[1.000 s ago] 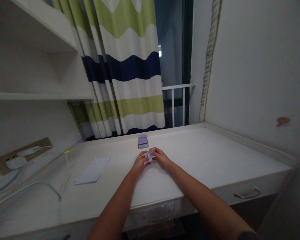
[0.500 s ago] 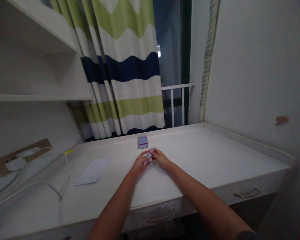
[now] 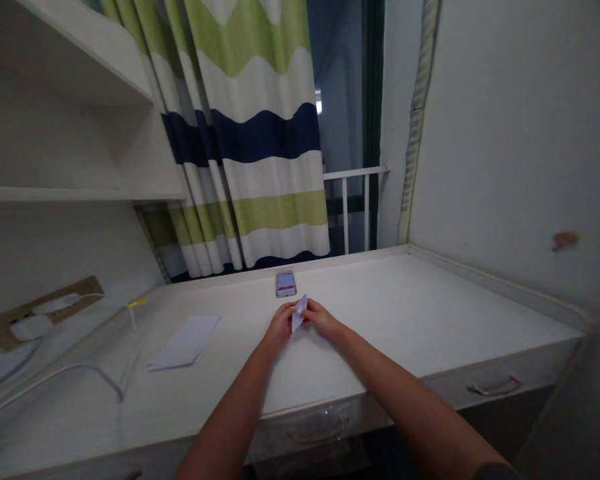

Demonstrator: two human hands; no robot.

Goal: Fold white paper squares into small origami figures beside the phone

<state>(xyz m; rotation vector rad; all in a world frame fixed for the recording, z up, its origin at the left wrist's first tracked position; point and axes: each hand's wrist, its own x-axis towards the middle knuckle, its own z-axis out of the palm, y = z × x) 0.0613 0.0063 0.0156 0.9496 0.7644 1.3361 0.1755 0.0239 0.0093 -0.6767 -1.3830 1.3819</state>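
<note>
Folded paper slip [image 3: 299,312], small and white, stood almost upright between the 2 hands, held just above the white surface [image 3: 405,313] near its middle. The left hand [image 3: 279,328] pinched its lower left edge and the right hand [image 3: 321,319] pinched its right side, the fingers of both pressed together on the paper; how far each fingertip overlapped the slip was too small to tell.

The slip looked very light, thin and limp, likely to crease or tear under a hard squeeze and to bend if gripped only by a corner. A gentle pinch along the folded edge, where the layers are doubled and stiffer, would probably hold it best.

Just beyond the hands a phone [image 3: 285,283] lay flat with its screen lit. Well to the left some loose sheets of paper [image 3: 186,342] lay on the surface, and farther left a white cable [image 3: 80,370] curved toward a power strip [image 3: 40,320]. A striped curtain [image 3: 260,133] hung behind.
</note>
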